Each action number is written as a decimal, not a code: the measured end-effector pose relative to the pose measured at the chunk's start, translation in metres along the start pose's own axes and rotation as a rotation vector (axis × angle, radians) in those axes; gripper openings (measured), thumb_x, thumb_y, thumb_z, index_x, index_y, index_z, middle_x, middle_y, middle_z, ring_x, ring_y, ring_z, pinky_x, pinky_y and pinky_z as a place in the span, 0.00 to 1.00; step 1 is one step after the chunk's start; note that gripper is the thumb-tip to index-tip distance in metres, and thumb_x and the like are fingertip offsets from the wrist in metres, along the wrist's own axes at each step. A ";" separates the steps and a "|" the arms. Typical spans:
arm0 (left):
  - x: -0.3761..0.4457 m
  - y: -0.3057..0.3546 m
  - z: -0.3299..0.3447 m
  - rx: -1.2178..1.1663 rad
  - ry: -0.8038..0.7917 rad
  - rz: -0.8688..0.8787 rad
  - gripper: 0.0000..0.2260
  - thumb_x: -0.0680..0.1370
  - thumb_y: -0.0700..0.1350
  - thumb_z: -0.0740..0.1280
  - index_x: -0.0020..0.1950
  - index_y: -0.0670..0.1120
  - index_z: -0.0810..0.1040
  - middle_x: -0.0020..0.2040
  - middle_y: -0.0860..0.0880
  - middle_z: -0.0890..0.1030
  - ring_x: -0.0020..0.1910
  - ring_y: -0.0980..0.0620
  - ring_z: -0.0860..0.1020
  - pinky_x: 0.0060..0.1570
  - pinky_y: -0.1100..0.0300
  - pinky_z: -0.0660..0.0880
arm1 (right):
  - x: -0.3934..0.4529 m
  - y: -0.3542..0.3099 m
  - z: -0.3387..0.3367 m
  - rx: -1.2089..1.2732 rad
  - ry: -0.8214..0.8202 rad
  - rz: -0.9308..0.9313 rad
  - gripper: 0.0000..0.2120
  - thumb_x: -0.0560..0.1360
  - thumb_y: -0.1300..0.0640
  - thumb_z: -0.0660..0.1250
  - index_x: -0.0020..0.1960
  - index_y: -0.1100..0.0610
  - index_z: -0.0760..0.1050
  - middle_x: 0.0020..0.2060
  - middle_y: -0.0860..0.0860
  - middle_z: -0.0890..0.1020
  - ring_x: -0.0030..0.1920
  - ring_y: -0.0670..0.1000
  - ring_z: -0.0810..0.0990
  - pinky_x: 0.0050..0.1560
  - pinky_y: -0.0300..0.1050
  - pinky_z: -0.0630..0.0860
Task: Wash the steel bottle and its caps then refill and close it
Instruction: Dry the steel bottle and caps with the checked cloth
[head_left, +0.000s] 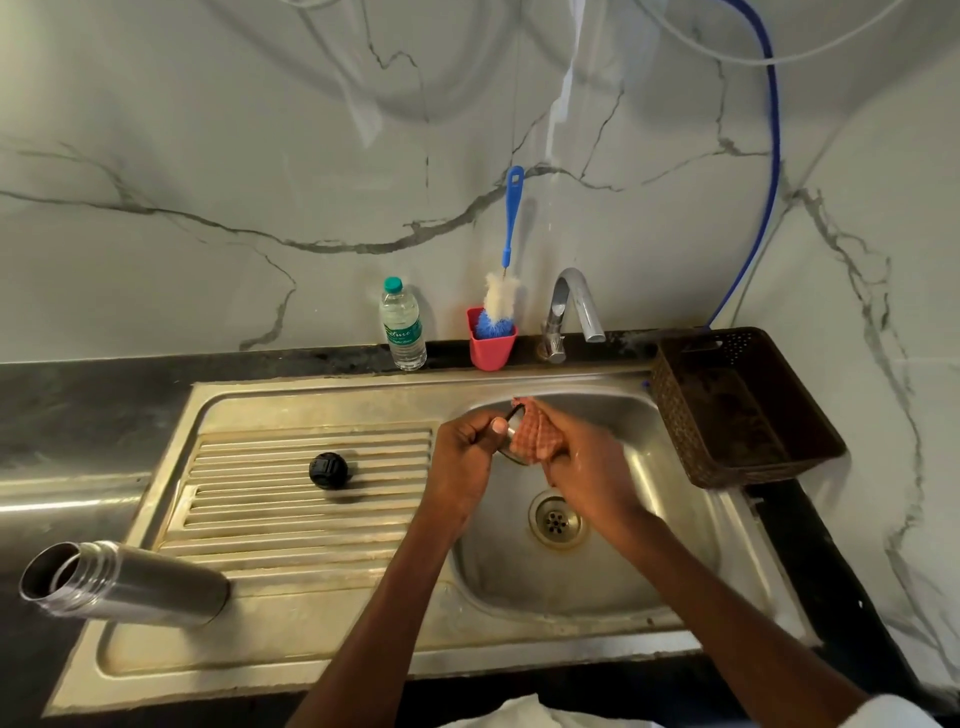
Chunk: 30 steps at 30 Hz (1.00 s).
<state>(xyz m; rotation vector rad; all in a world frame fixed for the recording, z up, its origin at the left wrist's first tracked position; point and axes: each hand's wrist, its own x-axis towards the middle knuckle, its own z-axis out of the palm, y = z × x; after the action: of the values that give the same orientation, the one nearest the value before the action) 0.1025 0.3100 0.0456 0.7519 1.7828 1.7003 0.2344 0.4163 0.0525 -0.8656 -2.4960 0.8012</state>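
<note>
Two hands over sink basin (597, 577). Left hand (465, 452) grips steel outer cap (511, 446), fingers curled round it. Right hand (582, 457) presses orange scrub pad (537, 434) against cap, fingers bent round pad. Steel bottle (122, 582) lies on side, open mouth leftward, near-left corner of drainboard (311, 519). Black inner cap (328, 470) on drainboard ridges, well apart from bottle. Bottle brush (501, 296) upright in red cup (491, 345), far side, between plastic water bottle (402, 327) and tap (571, 306).
</note>
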 end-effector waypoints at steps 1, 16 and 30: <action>0.000 0.001 0.002 -0.009 0.011 0.000 0.11 0.85 0.36 0.64 0.55 0.40 0.87 0.47 0.42 0.88 0.49 0.43 0.85 0.54 0.53 0.81 | 0.002 -0.002 -0.003 0.011 0.014 0.010 0.40 0.72 0.68 0.69 0.78 0.39 0.66 0.63 0.43 0.82 0.56 0.45 0.82 0.49 0.44 0.82; 0.001 0.008 0.006 -0.193 -0.044 -0.028 0.12 0.87 0.39 0.61 0.58 0.42 0.86 0.51 0.36 0.85 0.50 0.33 0.81 0.55 0.41 0.79 | -0.012 -0.015 -0.008 0.027 0.120 -0.087 0.42 0.71 0.59 0.74 0.80 0.43 0.62 0.65 0.42 0.78 0.56 0.48 0.72 0.45 0.45 0.79; -0.002 0.022 0.013 -0.432 -0.090 -0.106 0.11 0.86 0.43 0.62 0.47 0.48 0.81 0.51 0.43 0.85 0.55 0.45 0.81 0.60 0.49 0.78 | 0.006 -0.025 -0.021 0.731 -0.030 0.571 0.18 0.72 0.69 0.69 0.58 0.54 0.83 0.44 0.52 0.87 0.46 0.53 0.86 0.49 0.54 0.85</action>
<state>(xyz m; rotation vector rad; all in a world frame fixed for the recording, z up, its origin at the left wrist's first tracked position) 0.1137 0.3189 0.0672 0.5237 1.3032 1.8579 0.2299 0.4121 0.0851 -1.2644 -1.7217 1.7579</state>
